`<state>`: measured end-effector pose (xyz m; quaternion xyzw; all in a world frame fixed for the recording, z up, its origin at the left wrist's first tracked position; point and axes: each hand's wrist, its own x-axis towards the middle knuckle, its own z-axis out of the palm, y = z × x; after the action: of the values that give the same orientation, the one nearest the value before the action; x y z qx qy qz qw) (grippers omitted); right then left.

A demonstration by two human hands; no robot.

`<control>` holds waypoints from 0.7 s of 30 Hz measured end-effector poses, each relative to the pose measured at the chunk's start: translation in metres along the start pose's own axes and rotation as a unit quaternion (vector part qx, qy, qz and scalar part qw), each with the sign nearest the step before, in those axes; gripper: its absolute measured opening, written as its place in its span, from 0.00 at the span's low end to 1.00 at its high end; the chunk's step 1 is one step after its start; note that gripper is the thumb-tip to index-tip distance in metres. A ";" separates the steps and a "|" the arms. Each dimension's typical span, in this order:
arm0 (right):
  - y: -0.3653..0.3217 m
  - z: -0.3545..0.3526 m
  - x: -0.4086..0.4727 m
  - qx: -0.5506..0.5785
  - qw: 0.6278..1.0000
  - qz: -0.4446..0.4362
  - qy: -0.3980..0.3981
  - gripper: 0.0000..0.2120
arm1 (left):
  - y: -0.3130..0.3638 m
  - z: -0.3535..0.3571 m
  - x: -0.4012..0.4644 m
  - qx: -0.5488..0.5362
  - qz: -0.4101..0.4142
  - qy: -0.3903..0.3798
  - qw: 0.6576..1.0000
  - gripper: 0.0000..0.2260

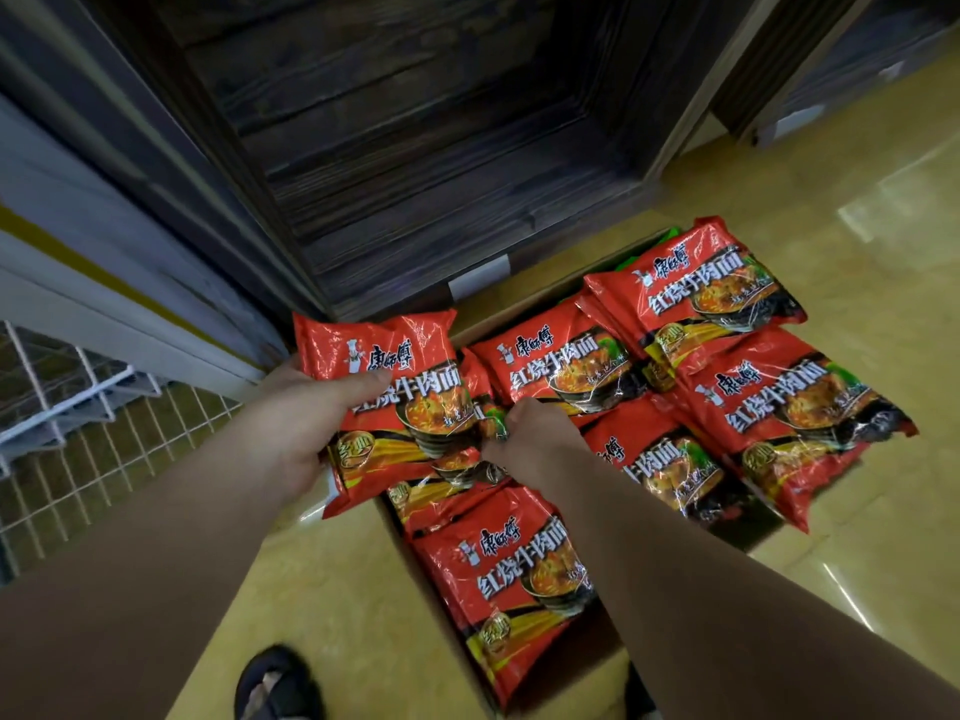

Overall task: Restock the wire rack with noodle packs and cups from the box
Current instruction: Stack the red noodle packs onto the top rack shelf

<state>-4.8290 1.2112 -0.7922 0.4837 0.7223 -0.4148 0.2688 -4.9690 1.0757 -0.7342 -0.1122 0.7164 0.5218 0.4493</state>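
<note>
your left hand (291,423) grips one red noodle pack (387,402) just over the box (447,605) edge | right hand (530,433) curls fingers into the packs inside, can't tell if it holds one | six packs showing in all | wire rack (78,423) sits off left

Box (519,304) mostly buried under noodle packs, only far rim at 12 and the near-left wall showing. Right hand (530,433) fingertips hidden among the packs, grip unreadable. Left hand (306,423) fingers hidden behind its held pack (384,407). Wire rack (78,433) cut off at 9 o'clock edge. Sandal (275,683) cropped at 6. Green packs (670,236) barely peeking, print illegible.
</note>
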 end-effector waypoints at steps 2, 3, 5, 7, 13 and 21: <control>0.005 -0.005 -0.005 0.081 0.996 -0.023 -0.016 0.10 | 0.002 0.001 -0.004 -0.002 0.000 0.003 1.000 0.15; 0.008 -0.009 -0.010 0.126 0.991 -0.029 -0.026 0.08 | 0.003 0.002 -0.007 -0.005 -0.003 0.001 1.000 0.14; 0.013 -0.021 -0.018 0.197 0.978 -0.043 -0.044 0.12 | 0.006 0.003 -0.012 -0.016 -0.004 -0.005 1.000 0.13; 0.017 -0.035 -0.028 0.237 0.969 -0.053 -0.048 0.11 | 0.012 0.004 -0.017 -0.020 0.000 -0.008 1.000 0.13; 0.032 -0.093 -0.054 0.416 0.908 -0.041 -0.022 0.18 | 0.037 0.026 -0.047 -0.030 0.019 -0.008 0.999 0.13; 0.028 -0.184 -0.111 0.506 0.855 -0.115 -0.019 0.30 | 0.122 0.066 -0.124 -0.024 0.095 -0.046 0.994 0.16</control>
<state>-4.7581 1.3213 -0.6199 0.4583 0.4585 -0.7598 -0.0492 -4.9407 1.1457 -0.5640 -0.0299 0.6896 0.5837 0.4276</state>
